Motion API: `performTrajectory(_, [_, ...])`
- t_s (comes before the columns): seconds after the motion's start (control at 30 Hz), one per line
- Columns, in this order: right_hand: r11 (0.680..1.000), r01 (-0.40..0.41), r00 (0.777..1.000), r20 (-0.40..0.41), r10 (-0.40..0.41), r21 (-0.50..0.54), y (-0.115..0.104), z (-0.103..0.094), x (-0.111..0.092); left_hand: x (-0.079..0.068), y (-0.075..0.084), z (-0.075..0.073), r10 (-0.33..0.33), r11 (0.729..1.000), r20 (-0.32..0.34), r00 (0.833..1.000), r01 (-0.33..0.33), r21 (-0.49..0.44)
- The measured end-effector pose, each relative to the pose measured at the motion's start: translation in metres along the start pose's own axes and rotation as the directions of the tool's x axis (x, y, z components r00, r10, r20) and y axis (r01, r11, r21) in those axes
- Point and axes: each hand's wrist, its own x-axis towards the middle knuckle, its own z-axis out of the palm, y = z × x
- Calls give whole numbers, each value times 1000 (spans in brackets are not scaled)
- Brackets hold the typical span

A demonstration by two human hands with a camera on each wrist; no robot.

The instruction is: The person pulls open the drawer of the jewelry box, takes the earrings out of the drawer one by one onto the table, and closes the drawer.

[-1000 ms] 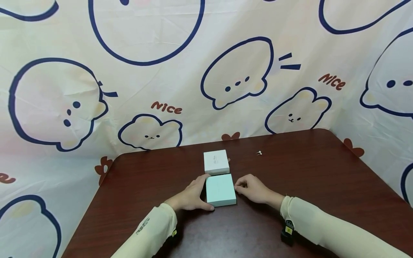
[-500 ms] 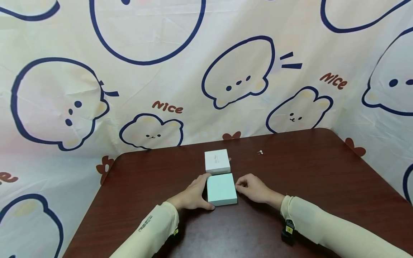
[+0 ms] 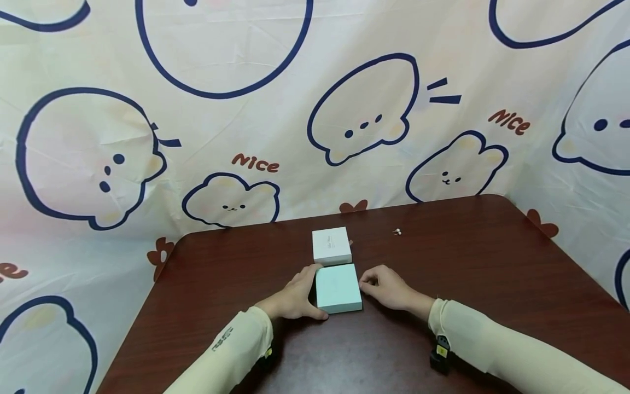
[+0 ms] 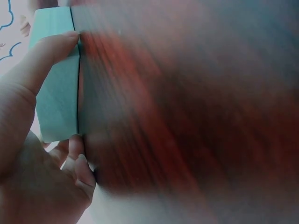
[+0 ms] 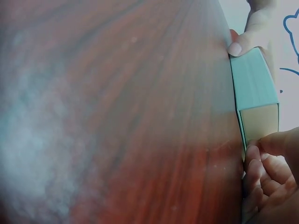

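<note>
Mint-green box [image 3: 338,287] lies flat on the brown table [image 3: 221,284], near the middle, with a hand at either side. The left hand [image 3: 294,298] grips it from the left, thumb against the near side and fingers round the far left corner. At the right end, the right hand [image 3: 386,287] has its fingers curled, thumb and forefinger pinching at the cream panel [image 5: 261,122] set into that end; any small part between those fingertips is hidden. The box sits squarely inside its mint edges, top uppermost.

Just beyond it, on the far side, is a white box [image 3: 331,244] with faint lettering on its top and a small brownish tab [image 3: 351,242] at its right side; I cannot tell whether the two boxes touch. Farther right, well apart, lie small white pieces [image 3: 397,232], too small to identify. Cream sleeves [image 3: 492,342] cover both forearms.
</note>
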Motion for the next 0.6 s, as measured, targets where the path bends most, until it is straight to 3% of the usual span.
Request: performTrajectory(0.6, [1000,4,1000,8,-4,0,7,3,2,-3,0,-1,17,1000,2,1000,-17,3])
